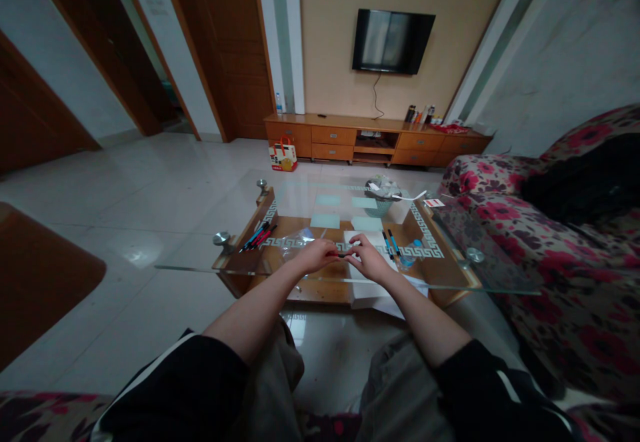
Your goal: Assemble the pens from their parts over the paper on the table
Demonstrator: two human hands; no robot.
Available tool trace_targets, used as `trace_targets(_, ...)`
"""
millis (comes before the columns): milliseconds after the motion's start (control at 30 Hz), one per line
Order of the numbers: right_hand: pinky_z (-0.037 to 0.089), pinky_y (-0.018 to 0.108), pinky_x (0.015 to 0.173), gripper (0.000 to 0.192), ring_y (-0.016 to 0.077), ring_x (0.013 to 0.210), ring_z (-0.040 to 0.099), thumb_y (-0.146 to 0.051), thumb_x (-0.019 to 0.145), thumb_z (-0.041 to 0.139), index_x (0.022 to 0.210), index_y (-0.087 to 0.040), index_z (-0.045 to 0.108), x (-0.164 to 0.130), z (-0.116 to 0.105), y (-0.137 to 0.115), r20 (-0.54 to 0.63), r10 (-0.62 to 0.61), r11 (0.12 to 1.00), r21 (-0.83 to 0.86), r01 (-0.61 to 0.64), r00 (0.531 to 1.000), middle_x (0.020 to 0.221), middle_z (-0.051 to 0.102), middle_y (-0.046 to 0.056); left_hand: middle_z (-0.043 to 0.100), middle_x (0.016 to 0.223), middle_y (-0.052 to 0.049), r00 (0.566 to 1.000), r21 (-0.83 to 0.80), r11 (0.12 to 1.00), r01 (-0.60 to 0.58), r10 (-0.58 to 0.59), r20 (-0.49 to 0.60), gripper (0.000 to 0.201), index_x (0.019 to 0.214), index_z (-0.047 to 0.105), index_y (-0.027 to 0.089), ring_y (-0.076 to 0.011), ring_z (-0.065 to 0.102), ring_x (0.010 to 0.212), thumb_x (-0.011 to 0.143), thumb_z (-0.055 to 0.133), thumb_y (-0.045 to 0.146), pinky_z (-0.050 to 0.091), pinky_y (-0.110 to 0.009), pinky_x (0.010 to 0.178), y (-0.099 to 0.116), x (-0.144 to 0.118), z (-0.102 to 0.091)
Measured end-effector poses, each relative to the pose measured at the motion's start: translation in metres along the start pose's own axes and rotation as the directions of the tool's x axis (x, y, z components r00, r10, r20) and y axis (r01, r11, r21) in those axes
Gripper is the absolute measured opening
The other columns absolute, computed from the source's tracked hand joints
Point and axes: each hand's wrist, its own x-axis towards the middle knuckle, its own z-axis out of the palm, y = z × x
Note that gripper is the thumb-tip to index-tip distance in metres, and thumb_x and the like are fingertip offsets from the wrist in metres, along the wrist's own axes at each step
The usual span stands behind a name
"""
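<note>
left hand: the left hand (317, 255) is out over the glass table (200, 267), fingers curled in and pinching one end of a small dark pen (342, 254)

right hand: the right hand (369, 257) meets it from the other side, fingertips closed on the same pen, so both hands have it between them

pen: sits just above the glass near the front edge, roughly mid-table, lying sideways between the two hands. It's tiny in the shot, so can't really tell if a cap is on or off

paper: a white sheet (361, 290) lies right under the right hand and hangs out past the front edge

pens on the right: a couple of blue and dark pens (391, 243) lie just beside the right hand, further back on the table

pens on the left: a little bunch of pens (258, 236), blue, red and black, lies near the left corner, well apart from the hands

plastic bag: a clear crinkly plastic bag (296, 241) sits just beyond the left hand

basket: a small basket (381, 197) with stuff in it is at the far side of the table

around: flowery sofa (550, 255) on the right, TV (393, 41) on the wall over a wooden cabinet (375, 141) at the back
</note>
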Motion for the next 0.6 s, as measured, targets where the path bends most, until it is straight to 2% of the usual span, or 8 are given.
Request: trace_targets(600, 0.051, 0.034, 0.088, 0.017, 0.0153, 0.086, 0.062, -0.032, 0.091, 0.063, 0.094, -0.018, 0.073, -0.0001, 0.0002, 0.0002, 0.003, 0.002, 1.000, -0.003, -0.002, 1.000, 0.125, 0.048, 0.010, 0.069, 0.080, -0.005, 0.999, 0.012, 1.000, -0.017, 0.016, 0.028, 0.025, 0.087, 0.072, 0.017, -0.0163, 0.061, 0.075, 0.092, 0.061, 0.038, 0.039, -0.024, 0.070, -0.0078, 0.0000, 0.0056)
